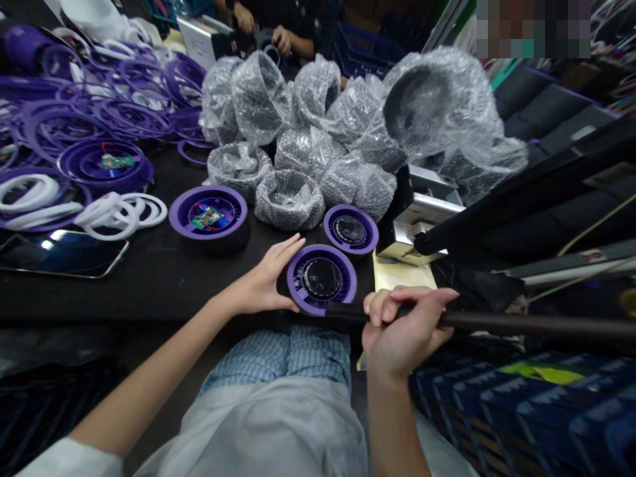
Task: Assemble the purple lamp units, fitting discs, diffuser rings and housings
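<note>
Purple disc (321,279) lies flat on the black table (149,291), near the table's near edge and directly ahead of the person, its dark round centre facing up. Left hand (263,281) is spread wide, with fingers and thumb against the disc's left rim. Right hand (402,328) is closed around a black rod (521,323), whose tip meets the disc's near rim. Keep the left hand steady on the rim and the rod tip seated on the edge, so that the disc cannot slide.

Second purple disc (350,230) sits just beyond, to the right. Purple housing (177,215), further left, holds a green circuit board (206,217). Bubble-wrap sleeves (288,199) are heaped on the far side, around round bowl-like forms; their contents cannot be told. White foam rings (119,215) lie on the left.
</note>
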Demonstrator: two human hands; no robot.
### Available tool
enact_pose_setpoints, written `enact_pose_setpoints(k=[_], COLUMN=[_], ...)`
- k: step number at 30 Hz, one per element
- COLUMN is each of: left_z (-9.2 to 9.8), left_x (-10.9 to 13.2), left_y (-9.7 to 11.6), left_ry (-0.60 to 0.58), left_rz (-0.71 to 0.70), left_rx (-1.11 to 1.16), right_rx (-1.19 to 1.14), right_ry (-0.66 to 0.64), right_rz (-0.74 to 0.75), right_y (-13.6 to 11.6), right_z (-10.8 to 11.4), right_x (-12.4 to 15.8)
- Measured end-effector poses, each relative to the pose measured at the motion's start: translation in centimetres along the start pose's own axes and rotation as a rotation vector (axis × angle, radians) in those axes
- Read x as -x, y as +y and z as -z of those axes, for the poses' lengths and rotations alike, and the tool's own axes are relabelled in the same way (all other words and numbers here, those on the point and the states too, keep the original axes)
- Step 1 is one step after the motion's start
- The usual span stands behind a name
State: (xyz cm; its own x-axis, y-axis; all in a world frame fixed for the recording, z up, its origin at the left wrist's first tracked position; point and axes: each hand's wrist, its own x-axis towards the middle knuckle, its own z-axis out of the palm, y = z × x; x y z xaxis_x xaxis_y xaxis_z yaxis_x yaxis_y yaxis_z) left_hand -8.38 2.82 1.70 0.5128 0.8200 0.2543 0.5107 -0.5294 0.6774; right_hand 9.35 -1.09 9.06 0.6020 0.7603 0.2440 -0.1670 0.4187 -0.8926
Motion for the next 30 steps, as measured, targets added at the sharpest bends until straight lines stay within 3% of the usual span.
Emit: enact_pose_setpoints(k=[2,4,11,14,25,30], left_z=[0.1,-0.8,-6.3,-7.8,-8.9,-9.1], left_x=[-1.0,-1.1,2.5,3.1,3.4,3.3], left_y=[-0.9,-0.8,3.6,5.0,5.1,5.0], left_ry=[-0.096,-0.087,0.312,0.431,0.486,0.494], left_rz=[-0.046,-0.05,0.157,0.22,0.209,0.201], left_rx=[0.09,0.153,0.147,0.11,0.069,0.074], right_rx=[0.021,0.045,0.13,0.207,0.422,0.413], right_ry=[0.035,0.056,0.059,0.036,-0.034,-0.207], right_rz=[0.004,0.003,-0.029,-0.012,0.08,-0.115], right_y=[0.0,-0.1,0.0,0.0,0.6,1.9], right_z=[-0.3,-0.4,-0.4,-0.4,-1.3,-1.9], right_x=[0.1,0.1,0.5,0.9,1.1,-1.3])
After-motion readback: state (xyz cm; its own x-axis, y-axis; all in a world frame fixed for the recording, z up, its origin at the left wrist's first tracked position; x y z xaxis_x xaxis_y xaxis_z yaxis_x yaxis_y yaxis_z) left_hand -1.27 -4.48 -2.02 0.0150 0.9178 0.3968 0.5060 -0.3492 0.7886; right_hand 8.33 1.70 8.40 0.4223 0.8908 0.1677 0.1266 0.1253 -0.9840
